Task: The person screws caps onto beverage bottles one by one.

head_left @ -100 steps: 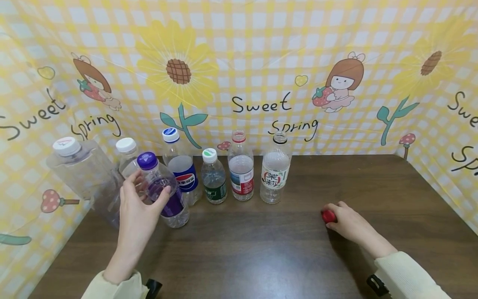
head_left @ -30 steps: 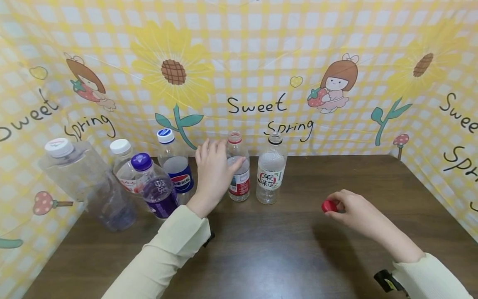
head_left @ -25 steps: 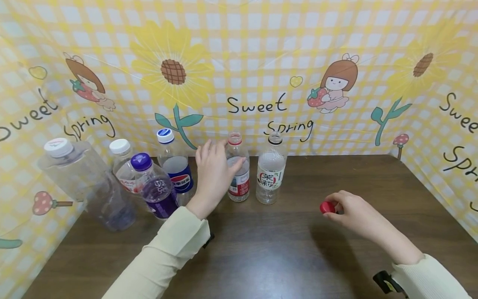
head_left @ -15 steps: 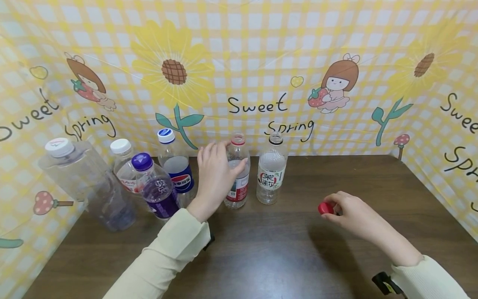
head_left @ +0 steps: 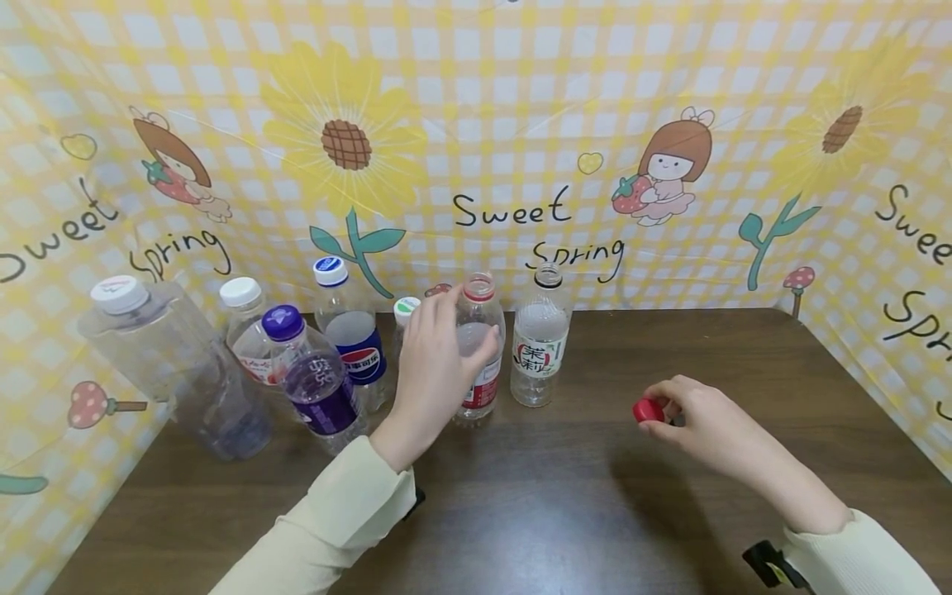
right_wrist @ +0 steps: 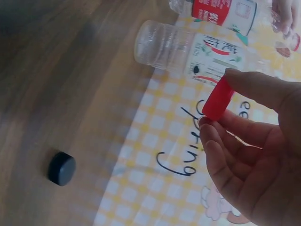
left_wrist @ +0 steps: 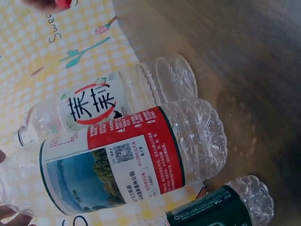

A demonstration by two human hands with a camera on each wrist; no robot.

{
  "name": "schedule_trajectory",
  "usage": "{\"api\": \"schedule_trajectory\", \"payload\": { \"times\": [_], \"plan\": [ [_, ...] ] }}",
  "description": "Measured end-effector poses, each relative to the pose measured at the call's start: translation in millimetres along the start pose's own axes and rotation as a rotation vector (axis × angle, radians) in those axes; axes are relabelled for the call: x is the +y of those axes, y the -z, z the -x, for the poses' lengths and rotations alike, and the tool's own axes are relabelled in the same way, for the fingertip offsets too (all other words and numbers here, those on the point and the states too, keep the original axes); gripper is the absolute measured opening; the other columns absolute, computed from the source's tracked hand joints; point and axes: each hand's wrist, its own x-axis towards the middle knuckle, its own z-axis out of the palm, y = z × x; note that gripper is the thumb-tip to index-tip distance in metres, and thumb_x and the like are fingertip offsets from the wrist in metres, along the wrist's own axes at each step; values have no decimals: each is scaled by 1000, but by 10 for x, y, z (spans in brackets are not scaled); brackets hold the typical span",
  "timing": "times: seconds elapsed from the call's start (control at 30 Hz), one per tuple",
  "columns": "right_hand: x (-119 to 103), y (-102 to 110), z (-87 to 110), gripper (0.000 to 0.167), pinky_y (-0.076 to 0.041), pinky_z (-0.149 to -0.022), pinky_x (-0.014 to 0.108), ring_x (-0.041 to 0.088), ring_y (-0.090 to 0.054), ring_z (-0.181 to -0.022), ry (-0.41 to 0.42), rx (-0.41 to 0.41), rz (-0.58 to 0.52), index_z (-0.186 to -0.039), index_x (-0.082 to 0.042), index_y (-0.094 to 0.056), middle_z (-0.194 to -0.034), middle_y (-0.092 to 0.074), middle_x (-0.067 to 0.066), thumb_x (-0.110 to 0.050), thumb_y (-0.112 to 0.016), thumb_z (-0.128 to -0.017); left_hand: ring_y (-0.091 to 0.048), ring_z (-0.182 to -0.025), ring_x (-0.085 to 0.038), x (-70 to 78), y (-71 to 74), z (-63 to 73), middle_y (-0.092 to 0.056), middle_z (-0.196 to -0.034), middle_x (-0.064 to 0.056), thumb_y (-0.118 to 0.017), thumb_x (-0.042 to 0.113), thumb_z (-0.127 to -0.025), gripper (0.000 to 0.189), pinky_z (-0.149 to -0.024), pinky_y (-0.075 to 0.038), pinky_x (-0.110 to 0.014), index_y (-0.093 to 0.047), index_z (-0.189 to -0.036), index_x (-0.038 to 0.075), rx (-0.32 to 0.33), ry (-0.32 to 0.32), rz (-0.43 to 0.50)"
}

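My left hand point(head_left: 435, 359) grips the upper part of a clear plastic bottle with a red and white label point(left_wrist: 127, 165). That bottle is capless, its mouth ringed in red, and it stands nearly upright; its base looks just off the table. Between thumb and fingertips, my right hand point(head_left: 699, 421) pinches a red bottle cap point(right_wrist: 219, 99) above the table on the right. Just right of the gripped bottle is another capless one, the jasmine-label bottle point(head_left: 540, 347), with a black neck ring. A green-label bottle point(left_wrist: 211, 212) is partly hidden behind my left hand in the head view.
To the left stand a large clear jug point(head_left: 171, 347), a white-capped bottle point(head_left: 249, 330), a purple-label bottle point(head_left: 320, 388) and a Pepsi bottle point(head_left: 357, 339). A black cap point(right_wrist: 61, 168) lies on the wooden table point(head_left: 535, 512). Checked cloth point(head_left: 506, 99) hangs behind.
My left hand left the purple-label bottle, went right and took hold of the red-label bottle, which has come slightly nearer. My right hand raised the red cap off the table.
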Motion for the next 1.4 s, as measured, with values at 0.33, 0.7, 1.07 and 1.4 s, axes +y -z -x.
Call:
{"api": "schedule_trajectory", "payload": {
  "times": [0.33,0.7,1.07,1.4],
  "plan": [
    [-169,327,-7,34,-47,-58,22,9,-62,-73,-40,-5,-70,-113,-4,-61,-92,-67,4,-22,-70,-86,-62,-93,-26,106,22,312,-50,-120,-13,-69,31,-85,57,-74,-57,-39,-48,-131,5,-5,-44,110],
    [-410,627,-30,34,-48,-67,23,11,-61,-80,46,128,-32,-114,-8,-63,-95,-67,2,-25,-71,-85,-63,-88,-22,290,75,581,-52,-120,-11,-74,29,-81,59,-75,-57,-33,-49,-128,4,-73,-80,157],
    [-841,697,-31,31,-50,-77,27,4,-59,-88,336,205,-19,-113,-16,-65,-97,-64,-11,-18,-73,-83,-63,-91,-21,398,68,743,-51,-115,-8,-76,29,-78,62,-74,-58,-32,-48,-128,7,-114,-131,206],
    [-1078,645,-54,27,-51,-78,25,-2,-54,-88,515,145,23,-110,-14,-66,-97,-60,-13,-13,-71,-83,-60,-94,-17,444,37,825,-51,-113,-8,-78,27,-76,63,-71,-57,-29,-47,-127,7,-108,-191,212]
  ]
}}
